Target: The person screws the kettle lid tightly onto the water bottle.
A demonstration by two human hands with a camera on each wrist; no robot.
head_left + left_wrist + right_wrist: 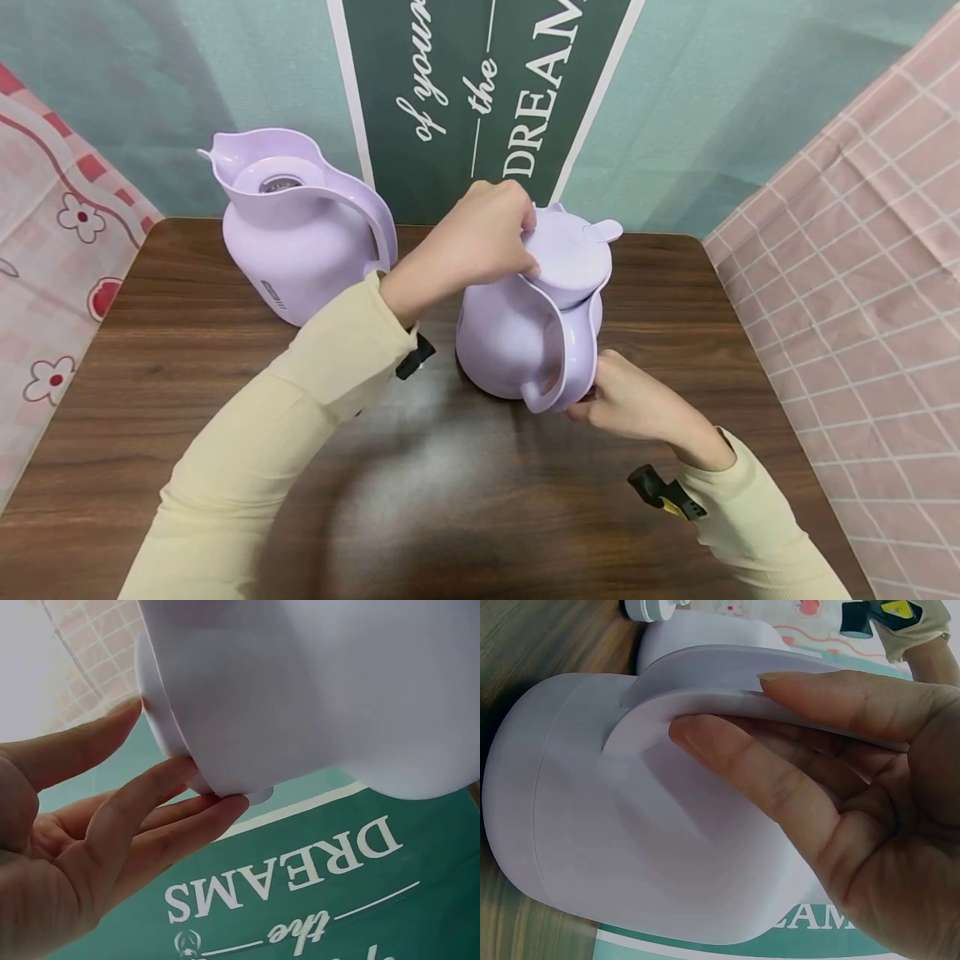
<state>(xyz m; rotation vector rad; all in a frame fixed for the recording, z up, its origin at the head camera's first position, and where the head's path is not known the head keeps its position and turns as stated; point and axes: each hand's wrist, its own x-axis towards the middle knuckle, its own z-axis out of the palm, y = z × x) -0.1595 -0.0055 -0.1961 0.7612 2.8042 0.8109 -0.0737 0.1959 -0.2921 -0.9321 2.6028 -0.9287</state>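
A lilac thermos jug (498,342) stands on the table, its flat round lid (566,254) seated at the mouth with a small tab sticking out to the right. From the left side my left hand (487,233) pinches the lid's edge. In the left wrist view its thumb and fingertips meet the lid rim (161,720). Low on the jug, my right hand (637,400) grips the handle (577,358). The right wrist view shows thumb and fingers on either side of the handle (645,720).
A second lilac jug (303,250) stands at the back left, its mouth uncovered and a round stopper with a dark middle inside. The wooden table (465,500) reaches a green backdrop (262,67) with a lettered dark banner (442,167). Pink checked cloth (862,292) lines the right side.
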